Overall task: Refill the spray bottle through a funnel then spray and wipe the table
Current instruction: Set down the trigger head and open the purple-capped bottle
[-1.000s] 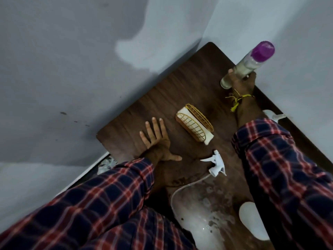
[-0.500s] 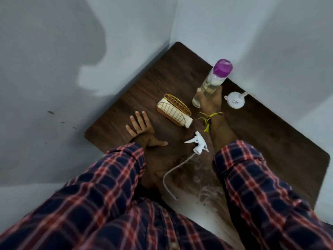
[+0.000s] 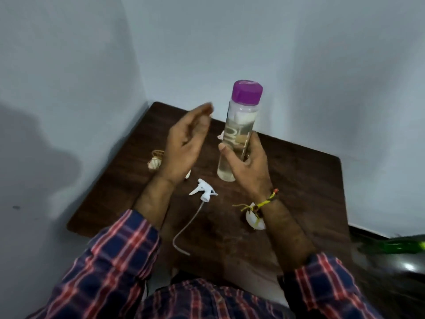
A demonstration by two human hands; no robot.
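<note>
One clear bottle [image 3: 238, 134] with purple cap [image 3: 247, 92], upright, part-filled, gripped low by the right hand [image 3: 247, 165] above mid-table [image 3: 310, 180]. Left hand [image 3: 184, 148]: raised beside it, palm open, blurred. Spray trigger head [image 3: 203, 191] with tube: lying near the front edge. White object [image 3: 254, 221], possibly the funnel: behind the right wrist.

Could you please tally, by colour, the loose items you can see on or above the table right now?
Clear with purple cap: 1, the bottle
White: 2, the spray head and a part-hidden funnel
Gold wire: 1, the basket
Total: 4
</note>
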